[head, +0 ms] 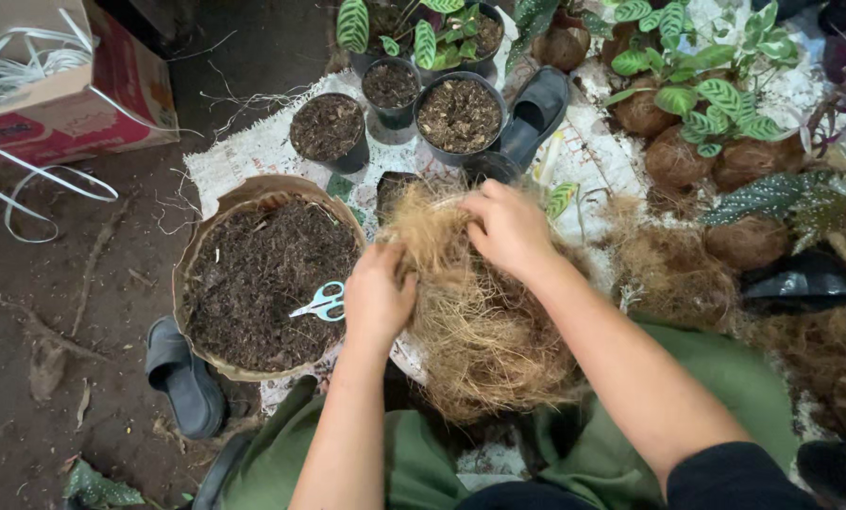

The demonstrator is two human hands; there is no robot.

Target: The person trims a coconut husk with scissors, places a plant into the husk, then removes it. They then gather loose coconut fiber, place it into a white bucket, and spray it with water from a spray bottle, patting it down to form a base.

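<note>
A big tangle of tan coconut fibre [484, 331] lies over my lap in the middle of the view. My left hand [376, 297] is closed on the fibre's left upper edge. My right hand [510, 227] grips its top, pulling at the strands. Just left of my left hand, a pair of small scissors [321, 302] with pale blue handles lies on dark soil in a wide brown basin [253, 194].
Three black pots of soil [459, 115] stand behind the fibre on a white sack [244, 156]. Fibre-wrapped balls with striped green plants [687, 94] fill the right side. Dark sandals [185, 378] lie on the dirt floor; a cardboard box with white straps [55, 85] sits far left.
</note>
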